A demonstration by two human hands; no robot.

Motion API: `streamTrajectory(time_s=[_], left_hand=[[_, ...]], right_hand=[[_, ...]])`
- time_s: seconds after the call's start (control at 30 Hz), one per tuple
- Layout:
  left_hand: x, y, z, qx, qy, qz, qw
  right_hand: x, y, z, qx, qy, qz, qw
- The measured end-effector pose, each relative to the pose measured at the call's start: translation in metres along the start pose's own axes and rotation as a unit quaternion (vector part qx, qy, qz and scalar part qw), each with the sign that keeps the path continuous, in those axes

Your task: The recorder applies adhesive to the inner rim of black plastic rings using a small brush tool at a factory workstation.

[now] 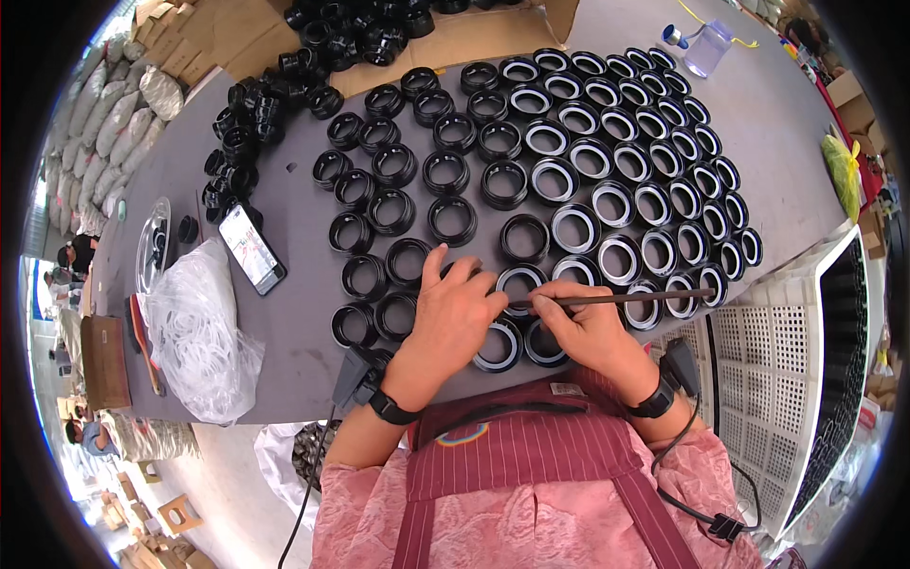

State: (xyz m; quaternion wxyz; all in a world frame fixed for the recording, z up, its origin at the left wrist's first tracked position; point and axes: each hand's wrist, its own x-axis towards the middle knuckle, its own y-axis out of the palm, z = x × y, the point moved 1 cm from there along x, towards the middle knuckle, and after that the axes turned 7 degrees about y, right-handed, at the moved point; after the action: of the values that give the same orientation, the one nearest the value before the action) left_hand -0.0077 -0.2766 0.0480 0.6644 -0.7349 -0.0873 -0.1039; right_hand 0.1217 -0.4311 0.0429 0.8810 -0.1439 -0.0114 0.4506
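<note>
Many blk rings [555, 199] | RH [590, 328] – gripping rod [654, 297] | LH [451, 313] – at rings, grip unclear

ring [542, 361] partly hidden by right hand [591, 327], cardboard box [498, 36] cut off at top edge

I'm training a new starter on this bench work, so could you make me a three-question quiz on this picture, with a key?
1. Short answer: which of the person's own hands grips the thin dark rod?
2. True or false: the phone lies to the right of the rows of black rings.
3. Multiple choice: toward the right-hand end of those rows, what colour are the inner bands of the rings?
A) red
B) white
C) yellow

Key:
1. The right hand.
2. False; it lies to their left.
3. B.
</note>
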Motion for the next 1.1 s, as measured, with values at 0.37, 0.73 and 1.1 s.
streamTrajectory(time_s=[0.37,0.73,1.1], left_hand=[[0.002,0.001,0.005,-0.016,0.008,-0.010,1.000],[0.003,0.000,0.008,-0.035,0.011,-0.011,0.999],[0.000,0.004,0.009,-0.047,-0.003,-0.018,0.999]], right_hand=[[0.007,-0.021,0.036,-0.198,-0.030,0.028,0.979],[0.027,0.004,0.023,-0.175,-0.188,-0.054,0.965],[0.012,-0.006,0.006,0.083,-0.100,-0.128,0.983]])
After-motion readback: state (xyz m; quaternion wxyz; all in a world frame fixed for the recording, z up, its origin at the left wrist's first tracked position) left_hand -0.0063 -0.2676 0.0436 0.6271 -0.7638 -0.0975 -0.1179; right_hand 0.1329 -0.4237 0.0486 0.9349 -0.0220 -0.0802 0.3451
